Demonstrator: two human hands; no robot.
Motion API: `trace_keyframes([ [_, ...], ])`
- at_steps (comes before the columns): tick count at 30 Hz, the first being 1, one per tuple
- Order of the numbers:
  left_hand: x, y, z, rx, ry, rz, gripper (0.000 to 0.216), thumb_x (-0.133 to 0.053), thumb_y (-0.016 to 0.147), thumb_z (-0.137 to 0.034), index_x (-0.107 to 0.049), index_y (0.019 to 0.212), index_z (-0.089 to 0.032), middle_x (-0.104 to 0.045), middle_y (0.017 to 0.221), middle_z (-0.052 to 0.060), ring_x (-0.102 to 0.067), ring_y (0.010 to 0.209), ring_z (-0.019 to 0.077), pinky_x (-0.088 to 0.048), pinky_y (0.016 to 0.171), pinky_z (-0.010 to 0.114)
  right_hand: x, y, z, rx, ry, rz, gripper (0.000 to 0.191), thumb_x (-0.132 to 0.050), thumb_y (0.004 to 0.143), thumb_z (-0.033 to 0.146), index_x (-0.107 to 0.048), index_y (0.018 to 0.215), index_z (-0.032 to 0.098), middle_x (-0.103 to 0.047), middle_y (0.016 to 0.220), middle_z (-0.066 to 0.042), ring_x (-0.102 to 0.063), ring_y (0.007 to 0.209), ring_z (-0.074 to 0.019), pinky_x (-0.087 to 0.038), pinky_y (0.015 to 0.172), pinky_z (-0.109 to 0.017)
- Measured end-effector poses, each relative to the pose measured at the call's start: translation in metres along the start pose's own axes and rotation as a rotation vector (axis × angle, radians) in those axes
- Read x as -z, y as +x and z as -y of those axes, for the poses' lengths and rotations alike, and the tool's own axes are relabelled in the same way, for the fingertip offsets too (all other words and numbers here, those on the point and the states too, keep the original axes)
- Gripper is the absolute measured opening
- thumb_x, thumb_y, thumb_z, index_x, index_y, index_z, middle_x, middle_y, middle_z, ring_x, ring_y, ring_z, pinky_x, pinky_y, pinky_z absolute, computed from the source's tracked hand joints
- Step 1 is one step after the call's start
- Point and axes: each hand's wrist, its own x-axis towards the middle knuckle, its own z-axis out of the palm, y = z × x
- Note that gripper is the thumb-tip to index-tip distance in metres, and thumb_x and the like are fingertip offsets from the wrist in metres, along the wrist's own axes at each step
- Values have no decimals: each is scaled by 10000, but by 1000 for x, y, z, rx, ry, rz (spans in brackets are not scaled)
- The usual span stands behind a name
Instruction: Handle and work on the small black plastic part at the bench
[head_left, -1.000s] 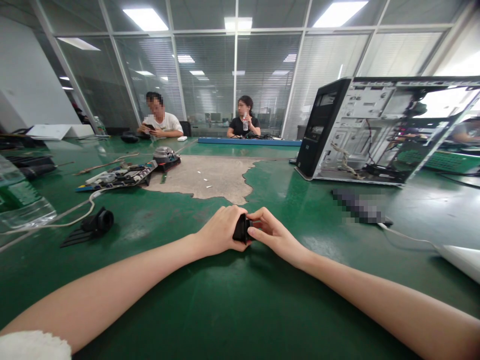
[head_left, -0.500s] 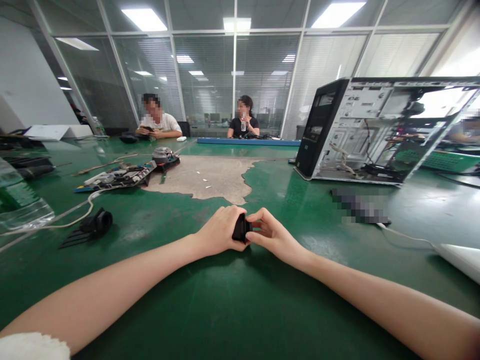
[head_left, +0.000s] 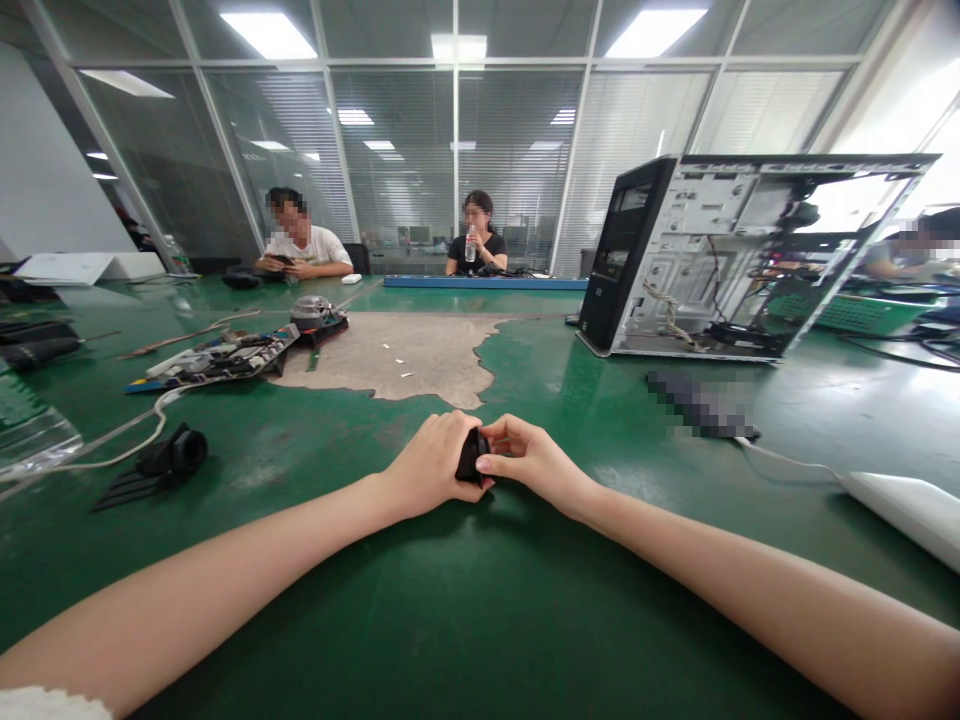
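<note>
Blk part (head_left: 468, 458) btwn hands over green table (head_left: 480, 620), L hand (head_left: 429, 460) wrapped round it, R hand (head_left: 531, 460) pinching its R side, visible bit taller than wide, dark side twd cam, full long axis hidden

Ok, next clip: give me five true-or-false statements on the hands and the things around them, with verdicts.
1. The left hand and right hand are both on one small black part. True.
2. A circuit board lies on the green table, left of the hands, while a computer case stands farther right. True.
3. The computer case's side facing the camera is covered by a panel. False: it is open, with the inside showing.
4. The table's green coating is unbroken. False: a bare greyish patch shows beyond the hands.
5. A person across the table in a black top holds a bottle. True.
</note>
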Motion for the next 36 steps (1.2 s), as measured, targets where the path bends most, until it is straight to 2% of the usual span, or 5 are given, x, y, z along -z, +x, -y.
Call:
trace_keyframes([
  [4, -1, 0, 1, -24, -13, -8, 488, -632, 633, -337, -410, 1026, -152, -538, 927, 78, -531, 826, 243, -403, 729, 365, -1, 0, 0, -4, 10, 7, 364, -736, 591, 337, -516, 830, 172, -586, 776, 7, -580, 662, -129, -480, 654, -304],
  [13, -1, -2, 6, -46, 9, 1, 525, -664, 584, -317, -401, 1012, -164, -534, 959, 75, -531, 837, 245, -400, 730, 366, -8, -13, 2, 191, -208, -17, 243, -661, 693, 279, -501, 861, 205, -520, 926, -11, -527, 923, -162, -484, 805, -321],
  [22, -2, -2, 6, -38, 1, -10, 524, -645, 613, -377, -403, 1020, -153, -542, 942, 76, -534, 850, 248, -396, 741, 365, -4, -6, 0, 27, -87, -4, 203, -584, 759, 316, -464, 868, 193, -541, 883, -11, -553, 836, -155, -468, 730, -316],
  [30, -1, -2, 6, -33, 10, -7, 527, -649, 602, -346, -399, 1030, -166, -550, 946, 70, -543, 832, 245, -403, 726, 361, -4, -10, 2, 61, -3, 99, 233, -616, 746, 280, -424, 861, 213, -516, 914, 3, -559, 853, -142, -484, 713, -294],
  [36, -1, -3, 6, -51, -3, -18, 534, -652, 606, -348, -398, 1033, -154, -546, 974, 86, -540, 871, 254, -404, 750, 374, -6, -9, 1, 65, 12, 83, 201, -554, 790, 345, -418, 857, 212, -521, 808, 22, -554, 704, -108, -470, 651, -272],
])
